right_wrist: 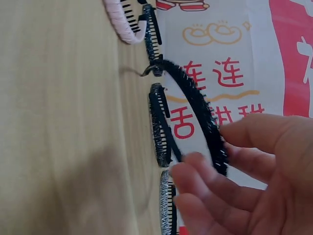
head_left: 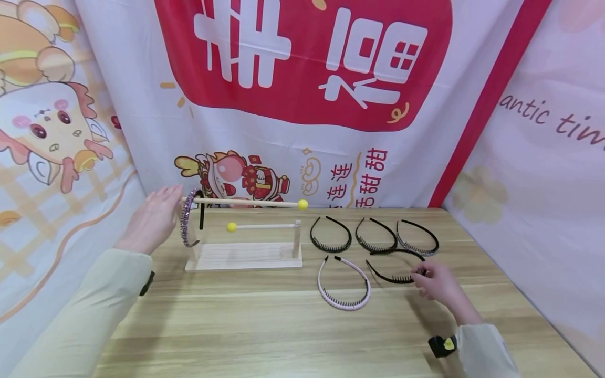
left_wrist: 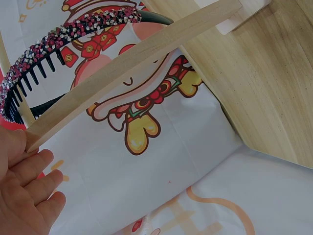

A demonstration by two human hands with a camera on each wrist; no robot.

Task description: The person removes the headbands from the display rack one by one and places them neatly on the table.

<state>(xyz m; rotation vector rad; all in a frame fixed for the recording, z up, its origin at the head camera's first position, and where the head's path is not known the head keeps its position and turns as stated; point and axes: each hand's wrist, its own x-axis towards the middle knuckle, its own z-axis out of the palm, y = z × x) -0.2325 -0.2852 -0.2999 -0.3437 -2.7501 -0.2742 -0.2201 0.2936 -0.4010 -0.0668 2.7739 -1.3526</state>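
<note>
My right hand [head_left: 439, 286] pinches a black toothed headband [right_wrist: 198, 100] between thumb and fingers. In the right wrist view it is raised above the tabletop. At the left, a wooden two-bar rack [head_left: 243, 256] carries a headband covered in purple, pink and silvery beads [head_left: 186, 223] on its upper rod. My left hand [head_left: 153, 218] is at the rack's left end, its fingers fairly straight. The left wrist view shows that hand [left_wrist: 24, 191] touching the top of the wooden upright [left_wrist: 132, 66], beside the beaded headband.
On the table [head_left: 246, 325] lie a pink headband [head_left: 345, 305] and dark headbands at the left [head_left: 331, 248], middle [head_left: 376, 249] and right [head_left: 420, 251]. Yellow balls cap the upper rod [head_left: 302, 205] and lower rod [head_left: 231, 227]. Printed cloth [head_left: 302, 115] hangs behind.
</note>
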